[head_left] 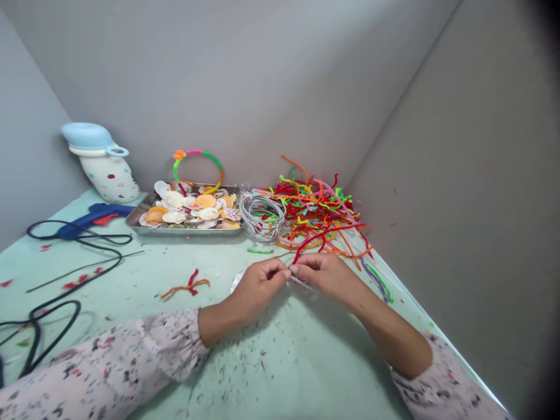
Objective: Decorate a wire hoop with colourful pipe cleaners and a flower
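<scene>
My left hand and my right hand meet fingertip to fingertip above the middle of the table. The right fingers pinch a red pipe cleaner, whose free length rises and bends off to the right. A thin pale wire passes between the two hands, its lower end showing below the right fingers. My left thumb and forefinger are closed on the wire at that spot; the exact contact is hidden by the fingertips. Just beyond the hands lie a bundle of coiled grey wire and a heap of colourful pipe cleaners.
A metal tray of seashells stands at the back, with a pipe-cleaner ring upright in it. To the left are a blue glue gun, its looping black cord and a white bottle. Twisted pipe-cleaner pieces lie nearby. Walls enclose the table.
</scene>
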Tool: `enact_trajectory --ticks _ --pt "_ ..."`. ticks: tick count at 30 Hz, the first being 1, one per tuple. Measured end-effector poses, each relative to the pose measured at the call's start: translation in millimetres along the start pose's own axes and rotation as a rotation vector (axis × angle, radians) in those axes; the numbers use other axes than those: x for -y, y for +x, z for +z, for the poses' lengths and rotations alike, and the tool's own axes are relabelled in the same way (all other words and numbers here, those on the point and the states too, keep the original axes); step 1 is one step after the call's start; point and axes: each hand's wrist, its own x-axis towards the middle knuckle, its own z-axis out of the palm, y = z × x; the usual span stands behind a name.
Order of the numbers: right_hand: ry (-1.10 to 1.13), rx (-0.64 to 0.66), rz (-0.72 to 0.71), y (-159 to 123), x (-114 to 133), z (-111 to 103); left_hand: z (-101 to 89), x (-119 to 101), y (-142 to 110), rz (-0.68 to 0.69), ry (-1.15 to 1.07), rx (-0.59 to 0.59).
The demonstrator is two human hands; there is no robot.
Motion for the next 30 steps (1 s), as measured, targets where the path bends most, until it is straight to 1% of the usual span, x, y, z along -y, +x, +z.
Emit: enact_trajectory --ticks 5,10,19,25,30 --pt "0.031 -0.054 0.047 0.9 -0.4 2.0 -0.5 1.4 -1.1 -0.023 0.009 0.025" --pt "0.057 -0.055 0.065 -1.4 7.0 2.5 0.2 2.0 -2.6 -0.013 0.022 0.019" --pt "0.037 -0.091 0.062 -1.7 6.8 4.3 -0.6 3.4 -1.5 -0.019 0.064 -0.016" --pt "0.042 -0.106 0.042 -2.4 5.6 5.5 -1.1 4.5 -0.7 -0.047 0.048 -0.016" --pt "0.037 -0.097 0.002 -2.7 6.0 4.8 -0.3 7.1 0.2 -0.033 0.022 -0.025"
